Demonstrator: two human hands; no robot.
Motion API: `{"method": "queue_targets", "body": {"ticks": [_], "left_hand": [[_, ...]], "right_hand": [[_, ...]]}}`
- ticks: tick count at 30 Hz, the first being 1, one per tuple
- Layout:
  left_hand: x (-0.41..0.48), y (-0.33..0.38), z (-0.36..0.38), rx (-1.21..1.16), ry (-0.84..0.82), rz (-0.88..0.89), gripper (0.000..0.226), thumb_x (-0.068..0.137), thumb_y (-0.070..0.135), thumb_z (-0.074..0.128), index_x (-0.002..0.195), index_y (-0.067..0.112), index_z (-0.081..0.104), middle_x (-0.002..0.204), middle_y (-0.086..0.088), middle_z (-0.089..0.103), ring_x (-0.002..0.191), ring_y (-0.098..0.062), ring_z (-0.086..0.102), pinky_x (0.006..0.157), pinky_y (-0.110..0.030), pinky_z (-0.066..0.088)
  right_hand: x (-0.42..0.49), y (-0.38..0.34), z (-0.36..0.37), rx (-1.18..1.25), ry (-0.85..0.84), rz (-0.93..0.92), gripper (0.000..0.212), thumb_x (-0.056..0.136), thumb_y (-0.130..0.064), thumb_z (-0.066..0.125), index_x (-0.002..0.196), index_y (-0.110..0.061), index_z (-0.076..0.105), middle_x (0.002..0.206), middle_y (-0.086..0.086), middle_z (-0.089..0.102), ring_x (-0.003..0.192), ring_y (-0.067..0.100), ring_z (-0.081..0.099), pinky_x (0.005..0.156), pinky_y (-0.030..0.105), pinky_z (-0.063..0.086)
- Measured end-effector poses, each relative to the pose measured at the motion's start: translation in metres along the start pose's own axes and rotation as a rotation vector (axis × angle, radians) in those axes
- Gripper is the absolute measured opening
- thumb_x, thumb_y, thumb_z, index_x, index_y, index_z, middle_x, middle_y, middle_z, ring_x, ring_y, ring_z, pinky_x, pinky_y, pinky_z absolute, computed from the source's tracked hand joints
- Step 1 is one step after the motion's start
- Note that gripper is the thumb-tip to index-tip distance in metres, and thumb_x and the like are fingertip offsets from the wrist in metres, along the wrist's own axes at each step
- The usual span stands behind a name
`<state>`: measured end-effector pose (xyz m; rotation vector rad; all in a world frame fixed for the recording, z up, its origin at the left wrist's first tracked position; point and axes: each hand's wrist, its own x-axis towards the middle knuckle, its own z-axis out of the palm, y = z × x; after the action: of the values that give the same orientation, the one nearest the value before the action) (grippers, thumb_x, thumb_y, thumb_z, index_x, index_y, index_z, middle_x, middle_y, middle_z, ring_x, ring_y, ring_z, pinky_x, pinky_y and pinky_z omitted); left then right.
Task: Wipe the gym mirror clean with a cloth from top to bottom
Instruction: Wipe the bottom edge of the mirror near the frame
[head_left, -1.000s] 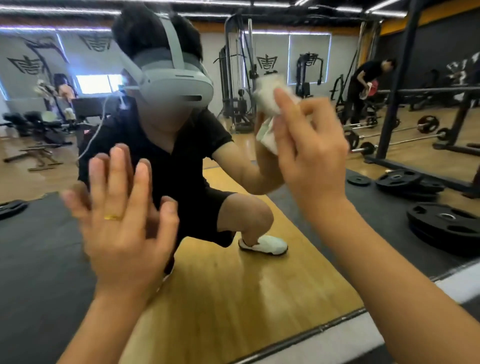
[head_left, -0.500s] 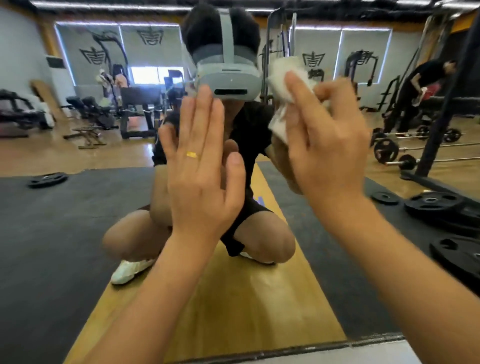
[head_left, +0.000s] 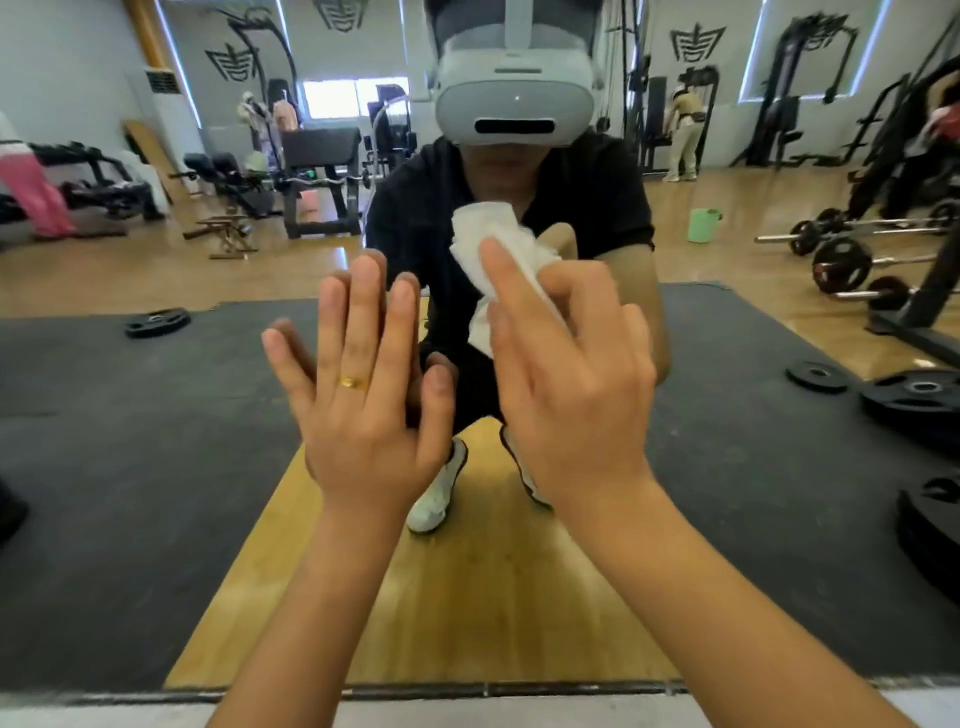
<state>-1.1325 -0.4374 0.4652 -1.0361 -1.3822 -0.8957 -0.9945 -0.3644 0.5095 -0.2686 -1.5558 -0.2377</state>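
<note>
The gym mirror (head_left: 156, 467) fills the view and reflects me crouching in front of it with a headset on. My left hand (head_left: 363, 395) lies flat on the glass, fingers straight and spread, a gold ring on one finger. My right hand (head_left: 566, 374) holds a crumpled white cloth (head_left: 493, 249) against the mirror at about chest height of my reflection, its fingers bent over the cloth. The cloth's lower part is hidden behind that hand.
The mirror's bottom frame (head_left: 493, 690) runs along the lower edge. Reflected behind me are black floor mats, weight plates (head_left: 914, 395), barbells (head_left: 841, 265), benches, a green bucket (head_left: 704, 224) and other people at the machines.
My view has swung left to face the mirror squarely. The right hand with the cloth has come down the glass from head height to chest height. The left hand stays flat on the mirror.
</note>
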Motion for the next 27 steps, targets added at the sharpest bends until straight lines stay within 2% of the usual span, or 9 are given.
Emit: {"method": "queue_targets", "body": {"ticks": [3,6,9,12,16,19,23,27], "left_hand": [[-0.001,0.001,0.0,0.002,-0.005,-0.016,0.058,0.104,0.03,0.044,0.159,0.012,0.032,0.168,0.002,0.014,0.156,-0.02,0.015,0.124,-0.056,0.002],[-0.002,0.001,0.001,-0.003,-0.007,-0.01,0.057,0.106,0.029,0.039,0.16,0.013,0.03,0.167,-0.002,0.017,0.156,-0.022,0.015,0.123,-0.059,0.003],[-0.003,0.001,0.0,0.005,-0.012,-0.016,0.055,0.108,0.028,0.034,0.161,0.014,0.026,0.166,-0.005,0.02,0.156,-0.022,0.016,0.123,-0.06,0.004],[-0.003,0.002,0.0,0.002,-0.009,-0.022,0.054,0.109,0.027,0.032,0.161,0.013,0.027,0.165,-0.006,0.022,0.155,-0.021,0.017,0.123,-0.057,0.002],[-0.004,0.001,0.0,0.006,-0.003,-0.022,0.054,0.108,0.025,0.032,0.161,0.015,0.029,0.167,-0.002,0.017,0.157,-0.021,0.014,0.125,-0.052,-0.003],[-0.004,0.003,0.0,0.02,0.003,-0.023,0.055,0.107,0.023,0.033,0.161,0.015,0.029,0.169,0.002,0.012,0.157,-0.019,0.012,0.125,-0.051,-0.004],[-0.004,0.001,0.0,0.02,0.013,-0.011,0.055,0.107,0.023,0.034,0.161,0.016,0.029,0.17,0.003,0.011,0.157,-0.02,0.013,0.125,-0.05,-0.003],[-0.003,0.001,0.0,0.017,0.017,-0.003,0.055,0.108,0.026,0.033,0.161,0.017,0.029,0.17,0.003,0.011,0.157,-0.021,0.014,0.125,-0.051,-0.003]], "right_hand": [[0.006,0.011,-0.008,-0.03,0.096,0.109,0.03,0.102,-0.006,0.063,0.131,-0.006,0.067,0.094,0.017,0.066,0.071,0.027,0.059,0.057,0.046,0.048],[0.006,-0.01,0.003,0.026,0.179,0.271,0.033,0.099,-0.004,0.064,0.132,-0.002,0.066,0.099,0.017,0.065,0.076,0.027,0.061,0.057,0.048,0.051],[0.001,-0.041,0.022,0.053,0.074,0.179,0.031,0.104,-0.013,0.058,0.132,-0.007,0.068,0.101,0.013,0.068,0.079,0.027,0.064,0.067,0.044,0.051],[0.0,-0.039,0.018,0.046,-0.028,0.066,0.032,0.109,-0.021,0.049,0.131,-0.012,0.071,0.1,0.009,0.07,0.073,0.022,0.061,0.068,0.038,0.041],[0.008,0.002,-0.006,-0.054,0.046,0.098,0.031,0.101,-0.01,0.061,0.131,-0.01,0.07,0.098,0.015,0.067,0.074,0.027,0.06,0.062,0.042,0.045],[0.014,0.01,-0.01,-0.001,0.128,0.192,0.034,0.099,-0.006,0.061,0.132,-0.005,0.068,0.097,0.017,0.064,0.074,0.026,0.058,0.058,0.047,0.049],[0.006,-0.015,0.004,-0.004,0.024,0.117,0.033,0.101,-0.009,0.059,0.132,-0.008,0.069,0.097,0.013,0.066,0.07,0.026,0.058,0.061,0.046,0.046],[0.007,0.016,-0.019,-0.036,-0.029,0.039,0.035,0.099,-0.007,0.06,0.132,-0.012,0.07,0.099,0.015,0.067,0.072,0.031,0.059,0.061,0.048,0.047]]}}
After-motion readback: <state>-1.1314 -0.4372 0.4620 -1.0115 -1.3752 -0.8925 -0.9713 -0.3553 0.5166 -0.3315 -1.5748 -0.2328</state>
